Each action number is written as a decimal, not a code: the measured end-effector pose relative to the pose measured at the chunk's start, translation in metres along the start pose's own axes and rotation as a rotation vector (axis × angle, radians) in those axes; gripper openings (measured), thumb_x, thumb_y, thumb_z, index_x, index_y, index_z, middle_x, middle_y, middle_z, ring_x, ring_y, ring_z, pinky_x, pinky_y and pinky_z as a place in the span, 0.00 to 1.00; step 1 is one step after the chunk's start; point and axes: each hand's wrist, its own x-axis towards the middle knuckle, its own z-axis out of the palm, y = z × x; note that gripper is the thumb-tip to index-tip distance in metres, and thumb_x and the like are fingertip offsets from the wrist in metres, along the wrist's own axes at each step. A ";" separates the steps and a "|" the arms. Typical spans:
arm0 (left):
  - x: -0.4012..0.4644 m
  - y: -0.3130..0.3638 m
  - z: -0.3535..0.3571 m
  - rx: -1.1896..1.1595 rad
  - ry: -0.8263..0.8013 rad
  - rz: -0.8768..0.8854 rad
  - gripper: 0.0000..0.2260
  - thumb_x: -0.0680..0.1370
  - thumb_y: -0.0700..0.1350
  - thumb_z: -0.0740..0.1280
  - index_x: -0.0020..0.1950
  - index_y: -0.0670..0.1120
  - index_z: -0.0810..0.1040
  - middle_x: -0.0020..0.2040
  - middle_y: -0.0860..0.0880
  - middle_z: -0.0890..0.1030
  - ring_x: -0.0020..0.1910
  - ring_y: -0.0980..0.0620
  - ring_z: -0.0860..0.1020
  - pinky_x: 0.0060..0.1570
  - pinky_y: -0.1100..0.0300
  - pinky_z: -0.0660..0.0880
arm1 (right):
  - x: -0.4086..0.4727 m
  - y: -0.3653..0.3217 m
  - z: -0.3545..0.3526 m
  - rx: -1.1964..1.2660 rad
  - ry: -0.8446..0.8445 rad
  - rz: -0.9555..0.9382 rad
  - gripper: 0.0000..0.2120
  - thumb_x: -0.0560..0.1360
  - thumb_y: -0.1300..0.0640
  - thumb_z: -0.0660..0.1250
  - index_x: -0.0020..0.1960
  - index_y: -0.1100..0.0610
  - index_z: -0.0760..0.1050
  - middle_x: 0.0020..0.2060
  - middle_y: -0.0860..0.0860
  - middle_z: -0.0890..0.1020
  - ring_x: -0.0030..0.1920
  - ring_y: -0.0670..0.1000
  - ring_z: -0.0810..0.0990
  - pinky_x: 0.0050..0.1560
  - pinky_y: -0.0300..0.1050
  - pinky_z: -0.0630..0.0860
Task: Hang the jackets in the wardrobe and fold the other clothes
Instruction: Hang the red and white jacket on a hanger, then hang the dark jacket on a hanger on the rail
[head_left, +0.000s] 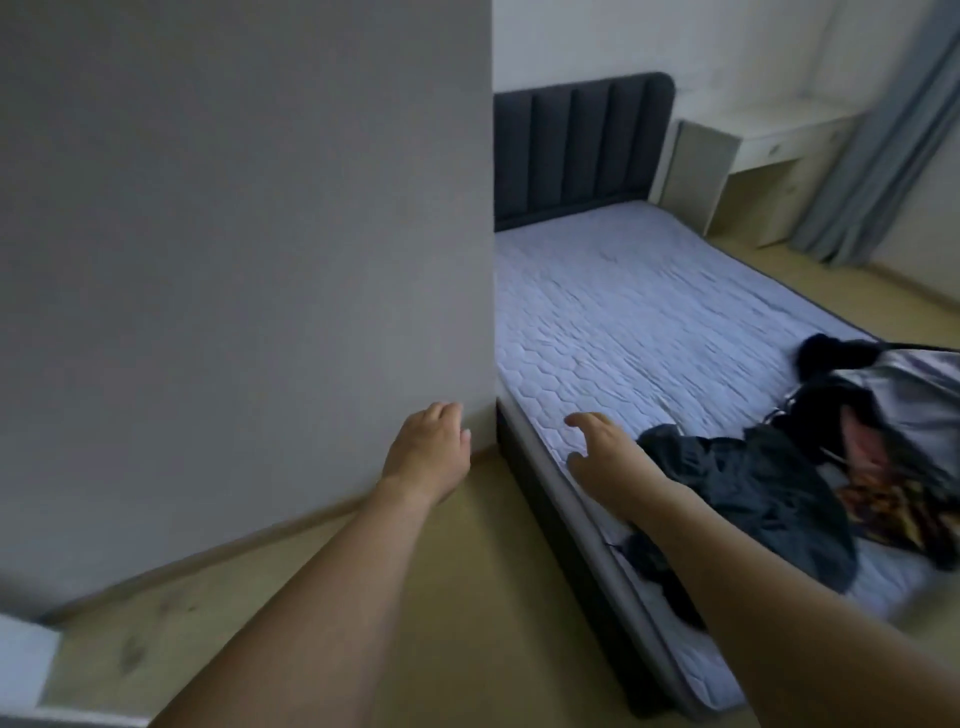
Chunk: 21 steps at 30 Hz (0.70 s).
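A heap of clothes lies on the near right part of the bed (623, 312): a dark grey garment (753, 488), a silvery grey one (914, 395), something black (831, 353) and a patterned orange and black piece (883, 504). My right hand (597, 452) reaches out over the mattress edge, fingers relaxed and empty, just left of the dark grey garment. My left hand (428, 452) is stretched forward with loose fingers, holding nothing, in front of the lower corner of a tall grey panel (234, 260).
The grey panel fills the left half of the view and hides what is behind it. A dark padded headboard (582, 150), a pale bedside desk (727, 161) and a grey curtain (883, 130) stand beyond. Wooden floor (363, 597) runs between the panel and the bed.
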 end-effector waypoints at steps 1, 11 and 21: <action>0.013 0.029 0.010 -0.005 -0.016 0.028 0.18 0.82 0.47 0.58 0.70 0.41 0.70 0.68 0.42 0.73 0.66 0.42 0.71 0.66 0.53 0.66 | 0.000 0.029 -0.014 0.011 0.003 0.033 0.25 0.78 0.60 0.60 0.74 0.55 0.61 0.73 0.52 0.64 0.70 0.54 0.67 0.67 0.47 0.66; 0.098 0.252 0.102 -0.047 -0.107 0.035 0.18 0.81 0.45 0.60 0.69 0.42 0.72 0.68 0.43 0.74 0.65 0.43 0.73 0.65 0.55 0.67 | 0.005 0.291 -0.146 0.070 -0.019 0.218 0.16 0.75 0.60 0.60 0.62 0.58 0.72 0.63 0.56 0.73 0.61 0.57 0.72 0.60 0.49 0.71; 0.188 0.369 0.181 -0.147 -0.219 -0.117 0.19 0.81 0.47 0.58 0.71 0.44 0.69 0.69 0.43 0.72 0.66 0.42 0.72 0.65 0.53 0.68 | 0.068 0.434 -0.213 0.107 -0.022 0.193 0.25 0.78 0.59 0.59 0.75 0.56 0.62 0.73 0.53 0.64 0.72 0.52 0.63 0.68 0.44 0.63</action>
